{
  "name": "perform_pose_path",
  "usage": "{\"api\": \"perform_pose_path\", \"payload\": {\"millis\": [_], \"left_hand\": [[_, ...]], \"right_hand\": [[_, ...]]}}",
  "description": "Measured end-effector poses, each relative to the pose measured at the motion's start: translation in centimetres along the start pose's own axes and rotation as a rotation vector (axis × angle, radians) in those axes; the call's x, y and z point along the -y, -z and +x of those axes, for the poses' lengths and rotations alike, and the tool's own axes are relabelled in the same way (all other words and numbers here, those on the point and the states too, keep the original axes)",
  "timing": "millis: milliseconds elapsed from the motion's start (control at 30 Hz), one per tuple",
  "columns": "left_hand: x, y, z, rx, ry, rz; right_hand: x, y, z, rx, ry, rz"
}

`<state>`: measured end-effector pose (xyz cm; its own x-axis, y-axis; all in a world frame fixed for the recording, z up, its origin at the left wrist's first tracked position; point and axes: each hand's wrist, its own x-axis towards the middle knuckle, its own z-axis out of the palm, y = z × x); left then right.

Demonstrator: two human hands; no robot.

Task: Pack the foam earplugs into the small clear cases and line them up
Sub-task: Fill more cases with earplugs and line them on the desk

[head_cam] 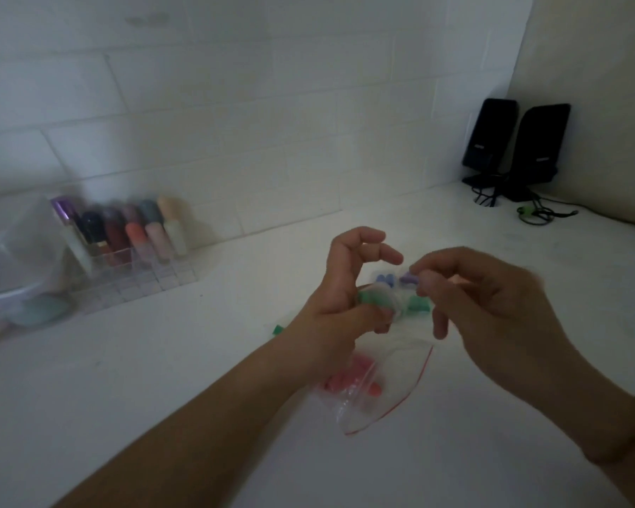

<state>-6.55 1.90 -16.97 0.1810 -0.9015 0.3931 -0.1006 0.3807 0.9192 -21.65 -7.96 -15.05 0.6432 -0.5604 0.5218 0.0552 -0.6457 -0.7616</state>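
Note:
My left hand (340, 287) grips a small clear case (376, 297) with a green earplug inside it, above the white counter. My right hand (481, 291) pinches a purple earplug (407, 278) at its fingertips, just right of the case. Behind the hands lie a case with blue earplugs (385, 278) and green earplugs (417, 304). A loose green earplug (278, 330) shows beside my left wrist. Below the hands lies a clear zip bag (382, 390) with a red seal, holding pink earplugs (345, 375). The image is blurred.
A clear acrylic organiser (132, 247) with lip-gloss tubes stands at the back left against the tiled wall, next to a clear box (12, 273). Two black speakers (515, 148) with cables stand in the back right corner.

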Motion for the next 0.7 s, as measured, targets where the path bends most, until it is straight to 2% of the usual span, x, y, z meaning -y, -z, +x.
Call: {"api": "perform_pose_path", "payload": {"millis": [100,367,433,533,600,633,700], "left_hand": [[-0.2,-0.3,-0.3,0.05,-0.068,0.201],[-0.8,-0.2,-0.8,0.101,-0.153,0.474],[-0.8,-0.4,-0.8,0.049,-0.159,0.517],[-0.9,-0.4,-0.4,-0.089,-0.166,0.474],[-0.9,0.0,-0.2,-0.157,-0.206,0.576],[-0.8,0.3,-0.1,-0.185,-0.229,0.669],[-0.5,0.7,0.0,-0.218,-0.261,0.817]], "right_hand": [[-0.3,-0.3,0.0,0.132,-0.011,-0.158],[0.8,0.0,-0.3,0.187,-0.079,-0.13],[1.2,0.1,-0.3,0.194,-0.078,-0.137],[1.0,1.5,0.6,0.095,-0.162,0.005],[0.2,3.4,1.6,-0.036,-0.283,0.157],[-0.4,4.3,2.0,-0.075,-0.322,0.148],[-2.2,5.8,2.8,-0.056,-0.375,-0.074]]}}
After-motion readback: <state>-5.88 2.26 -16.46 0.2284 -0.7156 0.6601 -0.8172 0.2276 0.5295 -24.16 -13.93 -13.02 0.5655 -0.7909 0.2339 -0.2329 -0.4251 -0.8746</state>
